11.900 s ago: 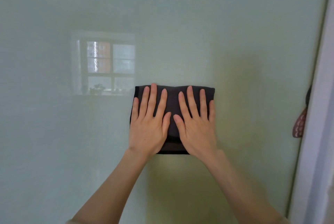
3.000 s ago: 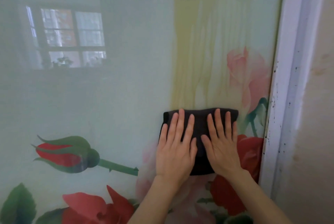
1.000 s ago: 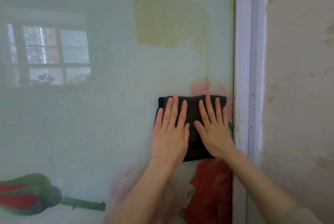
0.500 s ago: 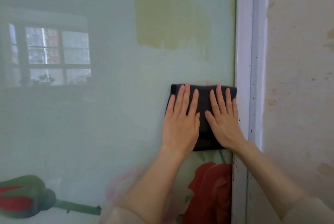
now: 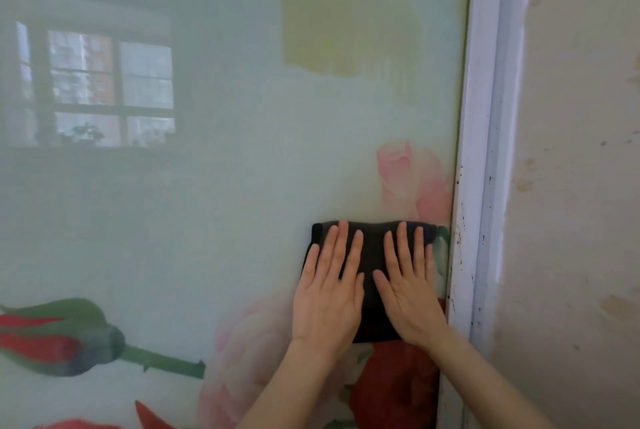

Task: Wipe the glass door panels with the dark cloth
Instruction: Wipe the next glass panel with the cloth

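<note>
Dark cloth (image 5: 372, 245) lies flat on the glass panel (image 5: 207, 203) under our left hand (image 5: 327, 297) and right hand (image 5: 408, 297), fingers straight and pressing, its long axis crosswise, the white frame (image 5: 474, 186) just beyond the right hand, so we judge the next stroke runs up, down or leftward.

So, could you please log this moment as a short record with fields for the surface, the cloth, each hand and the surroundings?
surface: glass door panel, pale green, printed with roses
cloth: dark cloth, folded, flat against the glass near its right edge
left hand: fingers straight, presses the cloth
right hand: fingers straight, presses the cloth
frame: white door frame right of the cloth, speckled dark
reflection: window, upper left
wall: stained wall beyond the frame
</note>
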